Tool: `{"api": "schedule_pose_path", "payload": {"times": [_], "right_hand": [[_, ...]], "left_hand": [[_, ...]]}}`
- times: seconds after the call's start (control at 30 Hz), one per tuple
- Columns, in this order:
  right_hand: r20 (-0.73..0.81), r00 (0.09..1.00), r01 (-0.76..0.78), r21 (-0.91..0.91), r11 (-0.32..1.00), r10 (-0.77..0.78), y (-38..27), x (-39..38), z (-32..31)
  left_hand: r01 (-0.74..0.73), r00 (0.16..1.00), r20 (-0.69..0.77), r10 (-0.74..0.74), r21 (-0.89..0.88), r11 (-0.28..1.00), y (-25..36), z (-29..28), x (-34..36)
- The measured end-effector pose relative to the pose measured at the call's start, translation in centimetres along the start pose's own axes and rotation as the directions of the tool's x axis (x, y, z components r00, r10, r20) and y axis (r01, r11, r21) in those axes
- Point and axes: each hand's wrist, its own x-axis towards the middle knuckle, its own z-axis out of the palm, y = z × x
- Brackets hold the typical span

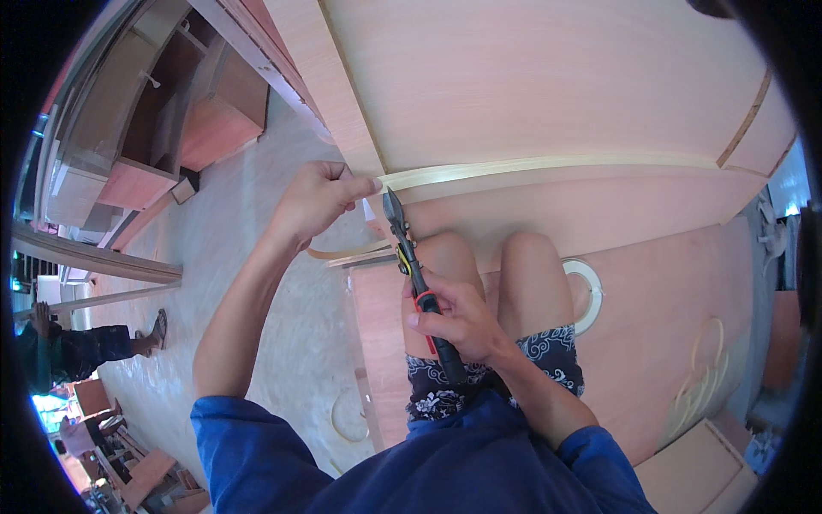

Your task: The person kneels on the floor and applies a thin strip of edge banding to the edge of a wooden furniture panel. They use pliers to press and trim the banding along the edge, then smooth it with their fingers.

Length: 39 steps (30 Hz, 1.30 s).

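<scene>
Left hand [324, 201] fingers pinch the pale strip [514, 167], which runs rightward along the wooden panel [548, 94]; right hand [467, 319] fingers wrap the snips [396, 216], tip beside the strip, possibly touching. Grey floor [282, 343] spreads leftward.

The left hand [325, 201] is pinching the near end of a pale strip [548, 163], which is running rightward along the edge of a large wooden panel [548, 86]. The right hand [458, 317] is gripping a cutter [414, 270] with a red and black handle, and its dark tip is pointing up just below the strip, close to the left fingertips. The person's bare knees [527, 257] are resting near the panel. A white ring [586, 295] and thin loose loops [698, 394] are lying on a pinkish board [651, 343] to the right. Leftward, a cabinet [227, 107] is standing on the grey floor [291, 360], and another person's sandalled foot [157, 332] is showing.
</scene>
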Motion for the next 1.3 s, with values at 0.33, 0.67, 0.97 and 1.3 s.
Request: {"api": "schedule_pose_path", "payload": {"times": [0.33, 0.67, 0.97, 1.3], "right_hand": [[0.0, 1.0, 0.028, 0.078, 0.997, -0.028, -0.1, 0.1, 1.2], [-0.024, 0.999, 0.023, 0.074, 0.997, -0.021, -1.6, -0.1, 2.0], [0.011, 1.0, 0.001, 0.149, 0.989, -0.003, -2.1, -0.3, 2.5], [-0.06, 0.997, 0.038, -0.04, 0.998, -0.04, -2.2, -0.1, 2.7]], "left_hand": [[0.023, 0.999, -0.028, -0.023, -0.02, 1.0, 0.9, -0.6, -2.3], [-0.037, 0.998, -0.052, 0.036, -0.014, 0.999, 2.0, -0.4, -3.5], [-0.059, 0.997, -0.041, 0.059, 0.007, 0.998, 2.0, -0.9, -3.6], [-0.055, 0.998, -0.04, 0.056, 0.009, 0.998, 1.7, -1.4, -3.8]]}}
